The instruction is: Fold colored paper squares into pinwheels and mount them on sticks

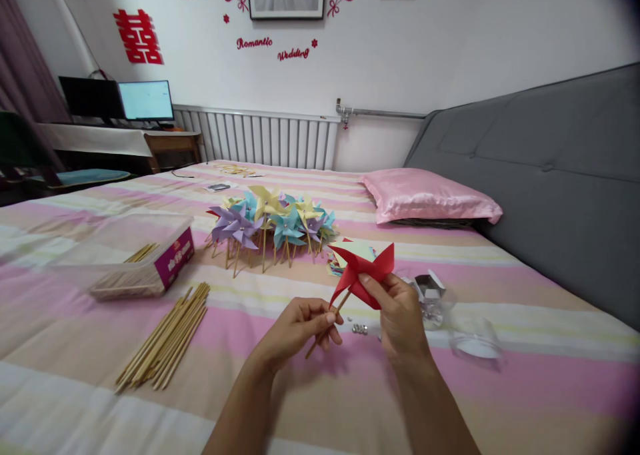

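Observation:
A red paper pinwheel [361,266] is held up over the bed, its folded blades at the top of a thin wooden stick [344,302]. My left hand [303,327] pinches that stick below the blades, thumb against fingers. With its thumb across the front, my right hand [400,308] grips the red paper head; its fingertips behind the paper are hidden. Small silvery pins or beads [359,329] lie on the sheet between my hands. Partly behind the pinwheel is a pile of coloured paper sheets [336,263].
Finished pinwheels [270,225] in several colours stand clustered behind. At left are a bundle of wooden sticks [167,338] and a clear plastic box [107,285] of sticks. A small open box [429,285], a clear cup [476,342] and a pink pillow [430,195] sit at right.

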{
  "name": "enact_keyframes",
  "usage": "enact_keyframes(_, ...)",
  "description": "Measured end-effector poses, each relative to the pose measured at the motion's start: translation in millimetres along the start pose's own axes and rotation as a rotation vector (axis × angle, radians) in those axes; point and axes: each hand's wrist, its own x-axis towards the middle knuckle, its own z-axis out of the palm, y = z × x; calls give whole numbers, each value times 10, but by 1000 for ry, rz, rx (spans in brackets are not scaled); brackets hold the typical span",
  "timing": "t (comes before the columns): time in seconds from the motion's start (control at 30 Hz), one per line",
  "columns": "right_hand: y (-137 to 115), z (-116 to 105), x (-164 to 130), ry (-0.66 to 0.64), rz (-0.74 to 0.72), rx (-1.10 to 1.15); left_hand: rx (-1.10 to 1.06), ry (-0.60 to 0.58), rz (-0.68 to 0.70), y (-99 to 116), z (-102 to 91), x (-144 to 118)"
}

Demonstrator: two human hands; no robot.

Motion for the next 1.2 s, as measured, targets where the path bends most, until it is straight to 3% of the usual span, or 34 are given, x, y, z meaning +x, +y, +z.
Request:
enact_keyframes(0.3,28,-9,-11,12,-88,-71,25,12,-6,23,16,8)
enact_keyframes(0.5,42,-4,7,119,-122,-162,111,198,28,6,24,49)
enact_keyframes(0.7,82,-48,48,210,-157,-190,380,301,77,-66,-11,111)
enact_keyframes(0.83,76,-22,25,183,-171,-215,513,332,115,-78,-14,119)
enact_keyframes(1.0,25,15,-18,90,-210,-218,529,365,173,-72,-7,118)
enact_keyframes(1.2,2,1,-6,152,-219,-219,428,635,223,-90,-211,114)
